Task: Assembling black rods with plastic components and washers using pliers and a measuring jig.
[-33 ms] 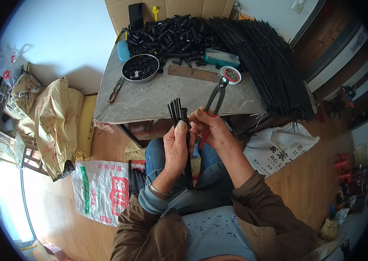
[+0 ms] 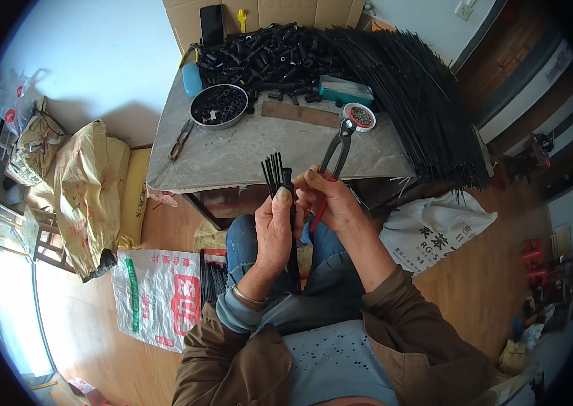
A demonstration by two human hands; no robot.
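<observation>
Over my lap, my left hand (image 2: pixel 275 227) is closed round a bundle of thin black rods (image 2: pixel 271 169), their ends sticking up past the thumb. A thicker black tubular cap (image 2: pixel 287 178) stands up beside the thumb, at the top of the bundle. In my right hand (image 2: pixel 332 203) is a pair of end-cutting pincers (image 2: pixel 338 150) with red handles and dark jaws pointing up, away from the rods. The right thumb and fingertips are pinched close beside the cap; whether they hold something small there cannot be made out.
On the grey table (image 2: pixel 246 159) are a heap of black caps (image 2: pixel 266 57), a metal bowl (image 2: pixel 219 106) of small black rings, a dish of small metal bits (image 2: pixel 359 118), a flat bar (image 2: pixel 300 114), and scissors (image 2: pixel 180 141). Long black rods (image 2: pixel 415 101) overhang its right side. Sacks (image 2: pixel 86 196) stand left.
</observation>
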